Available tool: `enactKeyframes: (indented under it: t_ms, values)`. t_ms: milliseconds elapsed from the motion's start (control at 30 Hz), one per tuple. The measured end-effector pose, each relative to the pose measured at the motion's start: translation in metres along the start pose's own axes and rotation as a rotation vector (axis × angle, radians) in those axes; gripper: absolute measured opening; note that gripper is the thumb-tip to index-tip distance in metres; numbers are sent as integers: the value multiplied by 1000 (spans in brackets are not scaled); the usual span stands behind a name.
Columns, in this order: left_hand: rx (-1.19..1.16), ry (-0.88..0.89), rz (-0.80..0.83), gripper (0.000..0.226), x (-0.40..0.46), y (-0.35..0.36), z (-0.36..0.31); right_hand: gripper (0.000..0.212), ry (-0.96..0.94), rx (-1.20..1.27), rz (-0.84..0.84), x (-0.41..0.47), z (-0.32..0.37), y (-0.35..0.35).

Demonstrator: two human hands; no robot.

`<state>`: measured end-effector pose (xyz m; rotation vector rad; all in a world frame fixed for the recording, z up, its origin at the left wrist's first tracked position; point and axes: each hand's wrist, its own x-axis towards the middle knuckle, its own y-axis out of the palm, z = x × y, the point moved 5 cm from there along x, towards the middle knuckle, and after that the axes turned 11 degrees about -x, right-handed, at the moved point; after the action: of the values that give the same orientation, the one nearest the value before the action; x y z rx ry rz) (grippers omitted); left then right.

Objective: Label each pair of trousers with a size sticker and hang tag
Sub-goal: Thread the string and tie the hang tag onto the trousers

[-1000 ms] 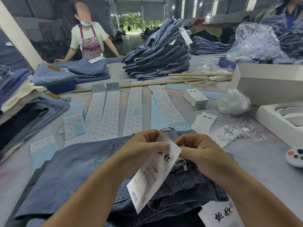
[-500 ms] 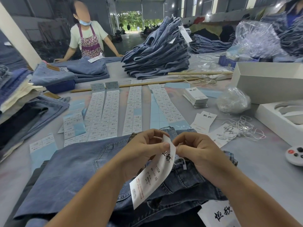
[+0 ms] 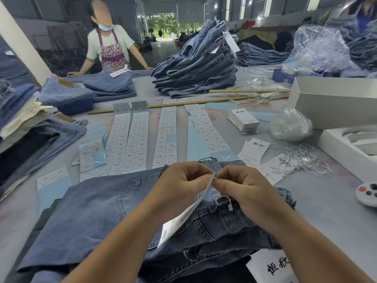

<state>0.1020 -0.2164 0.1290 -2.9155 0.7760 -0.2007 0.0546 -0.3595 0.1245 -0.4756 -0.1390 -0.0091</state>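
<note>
Pinching the top of the hang tag (image 3: 184,216) between both hands, left hand (image 3: 181,183) and right hand (image 3: 242,189), over the jeans (image 3: 98,217) at lower centre, the person risks the white loop string (image 3: 224,200) slipping free if either pinch loosens.

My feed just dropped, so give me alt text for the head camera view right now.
Both hands pinch the top of a white hang tag over folded jeans, left hand and right hand meeting at its upper edge, a white cord loop hanging below. Strips of size stickers lie beyond on the grey table.
</note>
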Motion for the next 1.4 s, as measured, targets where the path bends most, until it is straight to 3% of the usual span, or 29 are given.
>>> enactKeyframes:
  t_ms: [200,400,867,1000,1167,1400]
  values:
    - [250,140,-56,20,-3,2,-4,15,-10,-57,3,-2,4,-1]
    - [319,134,-118,24,-4,2,-4,13,14,-162,10,-15,-4,-16]
    - [194,35,-145,25,2,5,0,22,-91,-659,140,-23,0,-11]
    - [178,22,-144,25,1,4,0,18,-60,-727,216,-22,1,-10]
    - [114,25,-132,27,3,7,0,32,-34,-741,221,-22,1,-10]
    - [66,14,-119,29,2,10,-3,14,5,-785,223,-21,-1,-8]
